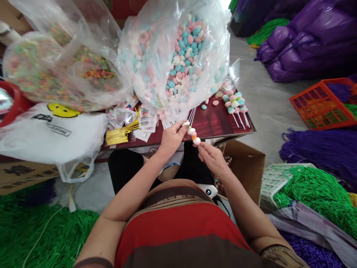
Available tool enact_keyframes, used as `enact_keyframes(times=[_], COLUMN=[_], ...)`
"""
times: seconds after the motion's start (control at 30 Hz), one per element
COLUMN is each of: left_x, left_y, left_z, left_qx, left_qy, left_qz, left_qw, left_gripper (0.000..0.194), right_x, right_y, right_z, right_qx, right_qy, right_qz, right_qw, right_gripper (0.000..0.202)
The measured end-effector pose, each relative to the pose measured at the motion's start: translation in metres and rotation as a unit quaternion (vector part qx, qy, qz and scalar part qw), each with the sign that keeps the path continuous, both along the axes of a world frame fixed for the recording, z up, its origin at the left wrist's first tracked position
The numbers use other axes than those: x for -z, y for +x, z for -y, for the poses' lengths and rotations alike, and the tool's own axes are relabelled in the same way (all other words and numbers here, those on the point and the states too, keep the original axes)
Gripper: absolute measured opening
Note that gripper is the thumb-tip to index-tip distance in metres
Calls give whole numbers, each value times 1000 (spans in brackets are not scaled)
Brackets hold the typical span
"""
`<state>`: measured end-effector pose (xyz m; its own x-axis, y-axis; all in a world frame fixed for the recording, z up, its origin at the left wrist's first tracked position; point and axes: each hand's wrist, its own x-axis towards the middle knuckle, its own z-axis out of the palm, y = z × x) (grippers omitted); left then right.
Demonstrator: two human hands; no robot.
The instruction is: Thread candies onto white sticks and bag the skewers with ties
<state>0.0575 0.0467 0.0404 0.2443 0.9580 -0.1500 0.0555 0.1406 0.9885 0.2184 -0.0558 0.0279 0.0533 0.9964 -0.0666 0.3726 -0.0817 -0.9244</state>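
Observation:
In front of my body, near the table's front edge, I hold a skewer of candies (194, 137) with white, pink and orange pieces threaded on it. Its lower end is pinched in my right hand (212, 156), whose fingers are closed. At the upper end, my left hand (173, 138) pinches a white candy (186, 123) between thumb and fingers. Whether that candy is on the stick cannot be made out. White sticks (169, 123) lie just beyond my left hand. Finished-looking candy skewers (235, 102) rest at the table's right end.
A big clear bag of pastel candies (182, 63) fills the table's back, beside a bag of small colourful candies (36, 70). Yellow twist ties (118, 136) and loose candies (204, 107) lie on the dark red table (195, 128). A cardboard box (248, 160) stands below right.

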Motion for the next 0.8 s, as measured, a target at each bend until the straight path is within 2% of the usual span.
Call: enact_keyframes(times=[0.07,0.17,0.27,0.33,0.43,0.53,0.63,0.7,0.73,0.8], left_x=[-1,0,5,9,12,14,15,14,13,11], left_y=[8,25,51,72,99,118,130,133,133,128], left_z=[-1,-10,-32,-49,-73,-90,-99,-103,-103,-101], left_qx=[27,76,93,116,154,175,175,162,156,145], left_qy=[19,52,145,234,298,297,273,264,260,237], left_qz=[-13,-43,-134,-225,-351,-454,-526,-538,-525,-454], left_qw=[999,995,976,939,874,822,786,784,795,847], left_gripper=[35,41,38,34,37,47,51,48,46,35], right_x=[1,6,10,11,13,15,18,19,20,20], right_y=[2,14,34,46,56,58,58,58,59,59], right_z=[2,5,9,11,15,16,15,13,12,11], right_qx=[17,105,189,217,241,248,249,251,252,250], right_qy=[-9,6,23,31,39,37,31,30,30,26], right_qz=[-23,-61,-109,-130,-151,-164,-174,-180,-183,-185], right_qw=[1000,993,976,967,958,954,952,951,950,950], right_gripper=[40,39,37,36,34,34,35,36,37,38])
